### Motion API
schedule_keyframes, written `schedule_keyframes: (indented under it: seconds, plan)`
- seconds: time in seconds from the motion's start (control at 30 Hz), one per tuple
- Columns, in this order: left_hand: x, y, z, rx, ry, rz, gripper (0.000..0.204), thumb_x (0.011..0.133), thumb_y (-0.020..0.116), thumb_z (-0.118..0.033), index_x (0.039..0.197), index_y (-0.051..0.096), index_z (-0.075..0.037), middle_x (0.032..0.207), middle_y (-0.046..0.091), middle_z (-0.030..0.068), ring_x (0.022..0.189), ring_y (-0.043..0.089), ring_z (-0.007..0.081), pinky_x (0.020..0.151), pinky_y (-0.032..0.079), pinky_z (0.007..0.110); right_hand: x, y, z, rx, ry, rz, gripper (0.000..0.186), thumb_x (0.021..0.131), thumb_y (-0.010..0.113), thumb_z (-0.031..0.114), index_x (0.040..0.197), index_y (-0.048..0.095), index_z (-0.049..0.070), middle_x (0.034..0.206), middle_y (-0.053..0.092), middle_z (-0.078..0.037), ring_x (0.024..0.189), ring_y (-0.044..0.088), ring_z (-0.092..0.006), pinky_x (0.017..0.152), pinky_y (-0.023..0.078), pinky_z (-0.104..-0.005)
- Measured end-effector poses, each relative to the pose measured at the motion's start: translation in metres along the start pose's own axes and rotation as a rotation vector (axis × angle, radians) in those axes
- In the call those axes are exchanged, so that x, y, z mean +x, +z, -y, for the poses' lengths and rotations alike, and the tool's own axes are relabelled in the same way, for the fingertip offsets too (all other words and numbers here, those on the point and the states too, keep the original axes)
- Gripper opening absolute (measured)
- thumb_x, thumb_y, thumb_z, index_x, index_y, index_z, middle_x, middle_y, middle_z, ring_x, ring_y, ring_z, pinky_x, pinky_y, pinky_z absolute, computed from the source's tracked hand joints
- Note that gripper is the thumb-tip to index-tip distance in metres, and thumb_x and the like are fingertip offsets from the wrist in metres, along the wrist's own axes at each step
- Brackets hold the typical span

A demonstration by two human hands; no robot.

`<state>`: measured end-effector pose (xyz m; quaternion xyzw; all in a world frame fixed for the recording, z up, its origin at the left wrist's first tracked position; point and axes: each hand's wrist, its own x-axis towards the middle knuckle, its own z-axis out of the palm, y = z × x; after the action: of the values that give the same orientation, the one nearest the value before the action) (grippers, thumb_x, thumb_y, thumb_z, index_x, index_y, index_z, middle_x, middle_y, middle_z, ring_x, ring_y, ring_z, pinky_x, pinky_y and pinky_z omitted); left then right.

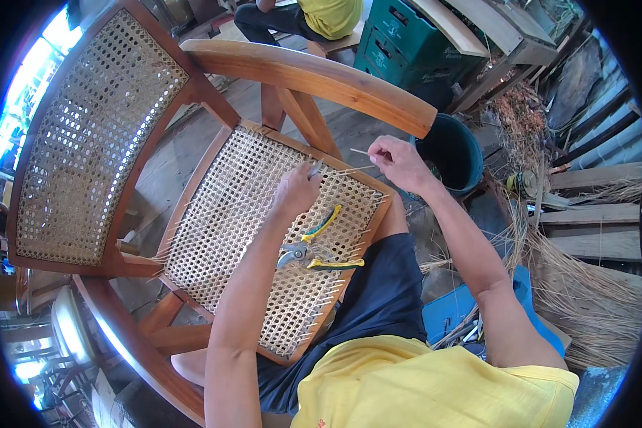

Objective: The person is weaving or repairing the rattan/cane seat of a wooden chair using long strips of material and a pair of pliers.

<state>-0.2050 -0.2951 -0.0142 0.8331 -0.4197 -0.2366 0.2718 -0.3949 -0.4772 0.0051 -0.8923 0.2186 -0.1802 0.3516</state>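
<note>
A wooden armchair [312, 73] with a cane-woven back [100, 128] lies tilted across my lap. Its cane seat [214, 200] has loose strand ends along the edges. My left hand [299, 187] rests on the seat near the far rim, closed on a small metal tool [314, 169], mostly hidden by the fingers. My right hand [396, 160] is raised over the seat's right corner, pinching a thin cane strip [359, 151]. Yellow-and-black pruning shears [296, 254] lie on the seat below my left hand.
A dark green bucket [460, 153] stands right of the chair. Green crates [392, 50] and a seated co-worker [321, 14] are beyond. Bundles of cane strands [571, 314] and a blue plastic container [442, 310] with tools lie at my right. Wooden boards [585, 214] line the right side.
</note>
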Motion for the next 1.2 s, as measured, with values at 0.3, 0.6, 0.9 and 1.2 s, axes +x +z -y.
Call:
schedule_keyframes:
  seconds: [0.3, 0.6, 0.9, 1.2]
  plan:
    - [0.01, 0.002, 0.001, -0.178, 0.039, -0.143, 0.035, 0.091, 0.064, -0.03, 0.105, 0.066, 0.002, 0.073, 0.065, 0.0135, 0.063, 0.063, 0.0237, 0.064, 0.049, 0.04, -0.003, 0.031, -0.007, -0.131, 0.036, 0.109, 0.019, 0.084, 0.07, 0.018, 0.098, 0.069, 0.005, 0.093, 0.07, -0.014, 0.087, 0.067, -0.029, 0.079, 0.052, -0.0383]
    - [-0.041, -0.013, 0.049, -0.364, -0.296, -0.207, 0.03, 0.095, 0.064, -0.029, 0.092, 0.064, 0.001, 0.069, 0.062, 0.0065, 0.059, 0.058, 0.0146, 0.058, 0.047, 0.034, 0.01, 0.053, -0.014, -0.123, -0.162, 0.114, 0.019, 0.083, 0.073, 0.019, 0.101, 0.074, 0.013, 0.097, 0.063, -0.006, 0.095, 0.065, -0.0265, 0.084, 0.052, -0.0382]
    - [-0.052, -0.003, 0.057, -0.306, -0.328, -0.25, 0.029, 0.095, 0.067, -0.032, 0.087, 0.063, -0.005, 0.071, 0.059, 0.0, 0.055, 0.049, 0.0069, 0.05, 0.041, 0.026, 0.015, 0.045, -0.005, 0.127, -0.162, -0.143, 0.015, 0.084, 0.073, 0.014, 0.098, 0.072, 0.01, 0.091, 0.065, -0.004, 0.087, 0.067, -0.0187, 0.078, 0.052, -0.0323]
    - [-0.041, 0.007, 0.096, -0.603, -0.345, -0.172, 0.025, 0.094, 0.064, -0.033, 0.094, 0.065, -0.008, 0.076, 0.061, 0.0012, 0.06, 0.048, 0.0083, 0.054, 0.04, 0.027, -0.078, -0.095, -0.03, 0.12, 0.208, -0.298, 0.022, 0.091, 0.068, 0.013, 0.108, 0.065, 0.001, 0.085, 0.064, -0.001, 0.077, 0.058, -0.009, 0.074, 0.05, -0.0278]
